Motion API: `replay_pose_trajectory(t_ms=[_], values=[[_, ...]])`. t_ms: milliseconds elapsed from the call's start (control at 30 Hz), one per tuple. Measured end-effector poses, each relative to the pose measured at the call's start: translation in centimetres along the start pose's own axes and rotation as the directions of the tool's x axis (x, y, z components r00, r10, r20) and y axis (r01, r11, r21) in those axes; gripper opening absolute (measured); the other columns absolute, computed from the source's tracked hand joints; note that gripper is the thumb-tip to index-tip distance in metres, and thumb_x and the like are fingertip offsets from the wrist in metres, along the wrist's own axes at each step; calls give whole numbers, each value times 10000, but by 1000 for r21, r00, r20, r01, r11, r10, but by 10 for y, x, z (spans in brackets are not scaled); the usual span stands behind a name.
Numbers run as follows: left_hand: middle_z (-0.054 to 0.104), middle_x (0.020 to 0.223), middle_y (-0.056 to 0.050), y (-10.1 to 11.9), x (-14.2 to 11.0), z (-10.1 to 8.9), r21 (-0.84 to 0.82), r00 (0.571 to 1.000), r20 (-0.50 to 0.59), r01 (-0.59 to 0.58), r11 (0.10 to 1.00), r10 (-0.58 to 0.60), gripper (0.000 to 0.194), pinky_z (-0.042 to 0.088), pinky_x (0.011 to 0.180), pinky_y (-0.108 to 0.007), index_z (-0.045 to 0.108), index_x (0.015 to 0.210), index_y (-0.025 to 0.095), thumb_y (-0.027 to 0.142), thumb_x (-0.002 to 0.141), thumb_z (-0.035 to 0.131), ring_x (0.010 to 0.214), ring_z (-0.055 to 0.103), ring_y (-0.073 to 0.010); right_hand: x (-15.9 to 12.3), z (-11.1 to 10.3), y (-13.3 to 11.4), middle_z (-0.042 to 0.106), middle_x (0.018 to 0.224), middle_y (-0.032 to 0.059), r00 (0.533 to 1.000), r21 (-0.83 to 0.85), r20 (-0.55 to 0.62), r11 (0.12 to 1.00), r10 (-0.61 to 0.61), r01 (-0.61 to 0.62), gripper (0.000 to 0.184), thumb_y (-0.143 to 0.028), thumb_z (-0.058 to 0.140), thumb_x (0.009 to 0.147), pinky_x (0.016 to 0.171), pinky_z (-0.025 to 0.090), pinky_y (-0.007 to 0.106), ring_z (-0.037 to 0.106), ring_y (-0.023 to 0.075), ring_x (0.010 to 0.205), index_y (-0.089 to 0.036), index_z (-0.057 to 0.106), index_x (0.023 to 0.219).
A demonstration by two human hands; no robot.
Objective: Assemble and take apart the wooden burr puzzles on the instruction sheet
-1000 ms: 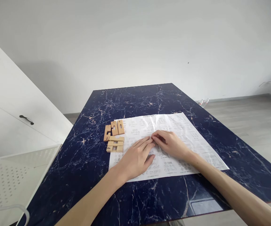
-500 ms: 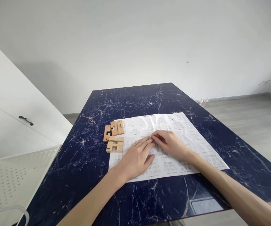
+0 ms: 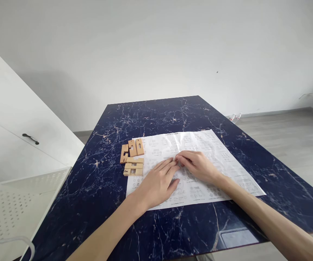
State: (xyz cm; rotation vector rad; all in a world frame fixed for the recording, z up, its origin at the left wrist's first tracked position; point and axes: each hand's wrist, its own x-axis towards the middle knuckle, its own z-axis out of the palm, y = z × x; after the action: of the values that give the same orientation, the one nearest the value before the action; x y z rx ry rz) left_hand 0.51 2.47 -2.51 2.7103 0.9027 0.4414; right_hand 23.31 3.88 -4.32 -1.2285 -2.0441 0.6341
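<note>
A large printed sheet of paper [image 3: 227,170], creased and covered in rows of small diagrams, lies on the dark blue table. My left hand [image 3: 160,181] rests flat on it, palm down and fingers extended. Beside its fingertips, my right hand [image 3: 196,165] is closed, its curled fingers and thumb brought together against the left fingers. Whatever the right fingers hold, if anything, is hidden. Left of the hands, several notched wooden puzzle pieces [image 3: 134,172] sit at the sheet's left edge, some bearing handwritten numbers. One slotted wooden piece [image 3: 140,146] carries a 2. Neither hand touches these pieces.
The marbled blue table [image 3: 151,116] reaches toward a pale wall. A white cabinet [image 3: 17,119] with a black handle stands at left, above a perforated white chair [image 3: 9,206]. A rectangular pale patch [image 3: 239,237] shows near the table's front edge.
My right hand's fingers have shifted very slightly against my left fingertips. The left hand, paper and wooden pieces stay in place; the whole view has drifted slightly.
</note>
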Motion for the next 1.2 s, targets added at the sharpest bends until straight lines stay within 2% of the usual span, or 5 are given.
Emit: replay_pose_trajectory(t_ms=[200,367,633,833,1200], values=[[566,1590,-122,-1,-1,1,12,1000,1,1,1000,-1,416,432,1269,-502,531,1487,191,340,1101,494,1550,446,-275,0,-1,-3,763,921,65,999,-22,-18,999,-34,33,319,-323,422,1107,757,535,369,687,216,807,-230,689,958],[647,1507,-97,-4,0,-2,40,999,-21,-25,999,26,339,462,1227,-511,617,1387,210,337,1100,489,1468,548,-278,-1,0,-2,656,727,30,996,-99,-91,995,-20,11,381,-375,395,1113,641,452,338,588,181,644,-232,580,812],[690,1329,-113,-19,4,-14,82,945,-297,171,982,-140,283,498,1146,-545,631,1262,219,404,1088,505,1328,605,-314,-2,1,-3,474,549,-13,998,-194,-62,981,-2,-10,534,-500,343,1125,536,312,331,404,140,492,-242,374,658],[569,1454,-203,-36,1,-15,180,870,-433,338,924,-234,478,451,1155,-659,508,1362,192,561,1060,515,1411,521,-415,-2,1,-4,418,533,-16,1000,-166,-25,986,16,-20,574,-527,352,1124,527,301,338,356,135,486,-240,296,630],[469,1600,-291,-44,-4,-11,262,796,-487,525,810,-358,850,200,1167,-867,407,1559,129,771,1002,380,1489,382,-597,-1,-1,-8,526,616,-3,993,-125,-52,986,102,-108,380,-372,313,1115,540,351,346,484,181,526,-268,364,753]])
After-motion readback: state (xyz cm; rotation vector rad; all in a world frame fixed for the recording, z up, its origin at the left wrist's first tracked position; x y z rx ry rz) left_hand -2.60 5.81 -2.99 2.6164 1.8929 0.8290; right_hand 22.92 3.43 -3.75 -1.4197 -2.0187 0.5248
